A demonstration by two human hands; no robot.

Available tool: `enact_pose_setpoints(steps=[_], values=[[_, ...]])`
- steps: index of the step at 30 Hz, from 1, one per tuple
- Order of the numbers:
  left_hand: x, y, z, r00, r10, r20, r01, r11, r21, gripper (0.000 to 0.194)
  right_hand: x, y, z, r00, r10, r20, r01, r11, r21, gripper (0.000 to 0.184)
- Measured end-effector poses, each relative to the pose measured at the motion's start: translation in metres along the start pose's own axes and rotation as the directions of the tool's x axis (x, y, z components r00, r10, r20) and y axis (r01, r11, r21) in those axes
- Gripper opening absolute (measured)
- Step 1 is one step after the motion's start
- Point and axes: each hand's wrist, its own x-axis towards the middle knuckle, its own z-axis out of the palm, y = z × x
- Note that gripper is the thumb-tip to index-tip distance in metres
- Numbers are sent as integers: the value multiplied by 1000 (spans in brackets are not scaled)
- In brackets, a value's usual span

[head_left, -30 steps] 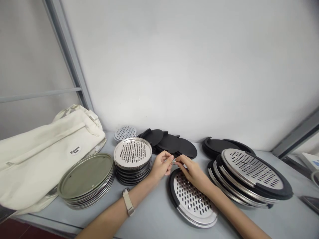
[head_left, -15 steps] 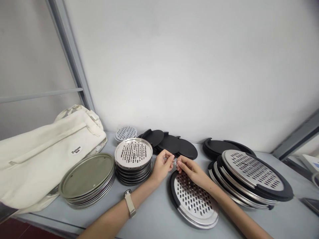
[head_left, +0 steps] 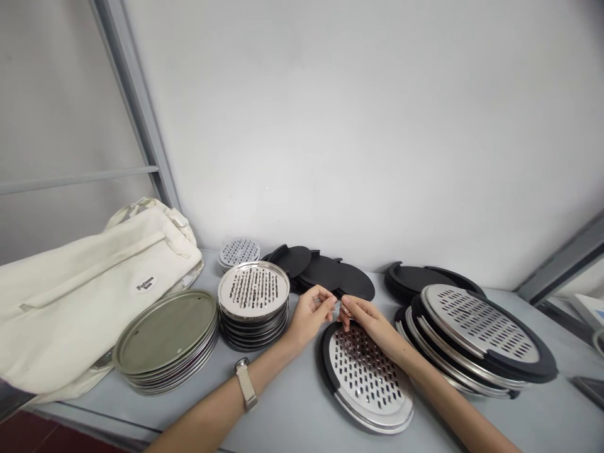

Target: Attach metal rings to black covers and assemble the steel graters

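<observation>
The left hand (head_left: 311, 313) and right hand (head_left: 365, 321) meet fingertip to fingertip just above the far edge of a perforated steel disc (head_left: 365, 377) seated in a black rim, which lies flat on the grey shelf (head_left: 292, 409) directly beneath the right hand. Both hands are pinched on a small metal part (head_left: 338, 307) held between them; it is too small to identify, and whether it is joined to the disc cannot be told. To the left of the left hand stands a stack of smaller slotted discs (head_left: 253, 302), and beyond that a stack of plain round pans (head_left: 165, 336) resting against a white cloth bag (head_left: 80, 296). To the right of the right hand sits a stack of large rimmed discs (head_left: 476, 336); loose black rims (head_left: 325, 274) lie beyond the fingertips. Judged from the layout, several units appear assembled and stacked, the one under the hands is unfinished, and loose rims remain.
</observation>
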Motion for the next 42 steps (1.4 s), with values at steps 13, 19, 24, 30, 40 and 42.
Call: enact_pose_setpoints(steps=[13,19,24,30,40,42], values=[[-1,2,0,1000,20,17,-20,998,52,39,2,8,-2,999,21,40,-23,999,41,55],[-1,1,-1,1000,12,4,-12,998,66,37,2,5,-3,998,15,54,-16,1000,6,55],[0,-3,-3,997,77,-4,-76,993,93,32,3,6,-3,998,25,66,-24,1000,-9,56],[0,-5,-3,995,97,-8,-95,987,133,27,2,5,-3,997,27,74,-25,999,-24,56],[1,-8,-6,990,139,-33,-126,958,257,26,3,7,-4,995,22,93,-20,1000,-19,55],[0,-8,-5,992,126,-19,-117,963,244,27,3,8,-4,996,19,93,-16,1000,-24,55]])
